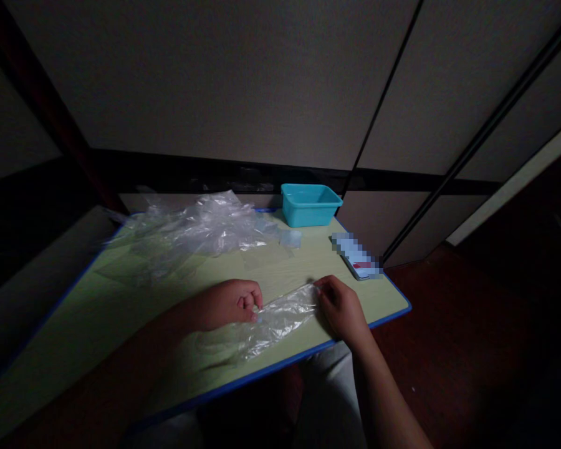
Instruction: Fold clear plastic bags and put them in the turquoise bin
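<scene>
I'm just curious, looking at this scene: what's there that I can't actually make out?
All in the head view:
Turquoise tub: its bottom, hidden by the near wall.
Phone-like object: its upper face, masked by pixelation.
Plastic heap: number of pieces, lost in overlap and glare.
Plastic between the hands: number of layers, obscured by folds and shine.
Right hand: some fingers, behind the hand itself.
</scene>
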Motion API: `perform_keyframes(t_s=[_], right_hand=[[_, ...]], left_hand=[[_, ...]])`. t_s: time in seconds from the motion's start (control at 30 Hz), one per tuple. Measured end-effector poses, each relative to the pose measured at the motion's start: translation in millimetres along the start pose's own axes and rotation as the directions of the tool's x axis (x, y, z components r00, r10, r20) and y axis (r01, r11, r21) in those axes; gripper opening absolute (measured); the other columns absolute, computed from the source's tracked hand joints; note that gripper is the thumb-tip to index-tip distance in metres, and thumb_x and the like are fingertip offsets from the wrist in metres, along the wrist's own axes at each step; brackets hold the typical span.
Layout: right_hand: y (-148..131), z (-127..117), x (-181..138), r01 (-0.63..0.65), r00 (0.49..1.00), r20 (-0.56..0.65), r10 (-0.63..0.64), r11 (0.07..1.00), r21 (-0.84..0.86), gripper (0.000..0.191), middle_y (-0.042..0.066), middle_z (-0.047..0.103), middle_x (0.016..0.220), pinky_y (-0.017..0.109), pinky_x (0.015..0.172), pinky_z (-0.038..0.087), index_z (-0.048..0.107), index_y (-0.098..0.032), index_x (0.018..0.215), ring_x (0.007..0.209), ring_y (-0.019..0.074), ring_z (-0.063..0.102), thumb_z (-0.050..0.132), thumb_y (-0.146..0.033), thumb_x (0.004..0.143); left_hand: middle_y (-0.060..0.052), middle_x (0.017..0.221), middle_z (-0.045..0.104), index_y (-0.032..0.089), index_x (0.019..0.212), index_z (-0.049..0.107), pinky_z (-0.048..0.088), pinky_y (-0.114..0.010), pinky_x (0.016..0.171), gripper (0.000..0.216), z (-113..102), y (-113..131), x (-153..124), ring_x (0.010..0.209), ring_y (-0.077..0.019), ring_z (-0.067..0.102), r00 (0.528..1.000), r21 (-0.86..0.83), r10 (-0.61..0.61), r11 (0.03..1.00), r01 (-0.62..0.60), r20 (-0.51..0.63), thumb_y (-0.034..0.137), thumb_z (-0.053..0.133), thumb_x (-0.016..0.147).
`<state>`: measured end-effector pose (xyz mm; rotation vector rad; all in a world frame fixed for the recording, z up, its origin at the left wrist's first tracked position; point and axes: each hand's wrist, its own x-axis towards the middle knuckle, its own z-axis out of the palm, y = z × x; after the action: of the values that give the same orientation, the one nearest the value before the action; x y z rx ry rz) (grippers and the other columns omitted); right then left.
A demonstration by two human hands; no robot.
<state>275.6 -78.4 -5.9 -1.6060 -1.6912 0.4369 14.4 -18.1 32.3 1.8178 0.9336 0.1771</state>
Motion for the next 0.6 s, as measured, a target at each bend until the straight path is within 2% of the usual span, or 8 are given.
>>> perform_keyframes(t_s=[0.13,0.43,0.6], right_hand=[[-1.2,0.7,0.4,-0.015,1.000,0.003,0.015,1.000,0.017,0.016,0.003,0.065,0.079,0.025,0.064,0.041,0.060,-0.019,0.090,0.070,0.0170,0.058,0.048,-0.017,0.080],[-2.8,0.5,1.5,-0.001,1.000,-0.010,0.002,1.000,0.005,0.013,0.003,0.064,0.077,0.025,0.062,0.040,0.056,-0.019,0.091,0.068,0.0161,0.058,0.048,-0.024,0.083],[0.2,0.9,1.1,-0.017,1.000,-0.009,0.017,1.000,-0.022,0.015,0.003,0.064,0.076,0.024,0.061,0.040,0.057,-0.019,0.092,0.067,0.0162,0.058,0.047,-0.022,0.081]], left_hand=[[0.002,0.067,0.054,0.017,0.084,0.059,0.035,-0.024,0.057,0.029,-0.1,-1.1,0.3,0.063,-0.0151,0.051,1.000,0.018,-0.009,1.000,0.009,0.001,0.039,0.062,0.065],[0.002,0.062,0.054,0.017,0.073,0.055,0.035,-0.024,0.055,0.023,3.7,-4.0,3.4,0.060,-0.0147,0.051,0.997,0.091,0.019,0.996,-0.012,-0.077,0.040,0.052,0.071],[0.002,0.060,0.052,0.018,0.069,0.051,0.035,-0.024,0.055,0.020,4.9,-3.5,2.9,0.059,-0.0150,0.050,0.992,0.182,0.054,0.983,-0.032,-0.114,0.037,0.046,0.073]])
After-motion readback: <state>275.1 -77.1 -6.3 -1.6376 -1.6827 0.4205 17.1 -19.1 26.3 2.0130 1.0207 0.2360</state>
